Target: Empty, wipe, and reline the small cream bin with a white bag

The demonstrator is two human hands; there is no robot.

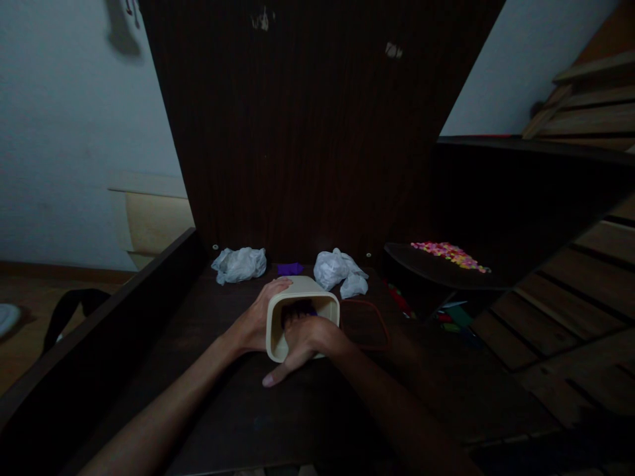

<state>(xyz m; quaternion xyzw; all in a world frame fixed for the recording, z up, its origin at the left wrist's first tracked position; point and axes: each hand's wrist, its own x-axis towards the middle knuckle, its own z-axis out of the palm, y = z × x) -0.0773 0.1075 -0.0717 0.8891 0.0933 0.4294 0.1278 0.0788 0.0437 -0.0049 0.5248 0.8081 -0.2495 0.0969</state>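
A cream plastic bin (303,284) lies tilted on its side over the dark desk, its rounded square mouth facing me. My left hand (262,311) is closed around its left side, steadying it. My right hand (307,334) reaches into the mouth, with the thumb stretched outside past the lower rim. Its fingers extend into the shadowed inside, next to something dark purple whose kind I cannot make out. Behind the bin lies a small folded purple piece (290,269). Crumpled whitish plastic bags lie to the left (239,265) and right (331,270) of it.
A brown loop-shaped frame (370,324) lies right of the bin. Colourful small pieces (449,256) cover part of a dark curved shelf (407,261). A tall dark panel (307,132) rises behind, and a raised side board (124,311) borders the left.
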